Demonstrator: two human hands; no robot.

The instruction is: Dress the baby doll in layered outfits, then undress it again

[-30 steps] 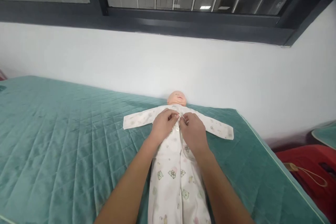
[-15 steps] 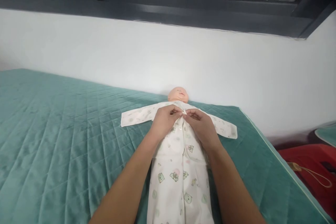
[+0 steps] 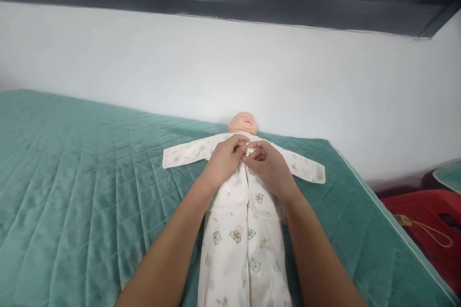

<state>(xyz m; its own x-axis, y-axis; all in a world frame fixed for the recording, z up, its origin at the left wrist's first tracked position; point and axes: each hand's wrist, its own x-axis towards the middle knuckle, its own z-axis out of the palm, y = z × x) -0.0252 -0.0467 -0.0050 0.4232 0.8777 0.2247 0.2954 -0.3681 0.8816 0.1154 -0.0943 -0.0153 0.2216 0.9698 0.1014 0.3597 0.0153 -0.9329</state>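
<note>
A baby doll (image 3: 243, 123) lies on its back, dressed in a white baby onesie (image 3: 230, 254) printed with small green and pink animals. The onesie's sleeves spread out to both sides, and its front opening runs down the middle. At the upper chest my left hand (image 3: 227, 157) pinches the edge of the onesie between thumb and fingers. Close against it, my right hand (image 3: 267, 164) pinches the other side of the same opening, fingers curled. The fingertips nearly meet and hide the exact spot of cloth between them.
Under the doll is a green quilted bed cover (image 3: 90, 192), its edge sloping down at the right. A white wall (image 3: 180, 67) rises behind the doll's head, below a dark window frame (image 3: 216, 0). Beyond the bed's right edge is a red object (image 3: 428, 211) with a yellowish cord.
Both hands stay at the chest opening; the right fingertips have shifted slightly left, closer to the left ones. The camera view has tilted down a little.
</note>
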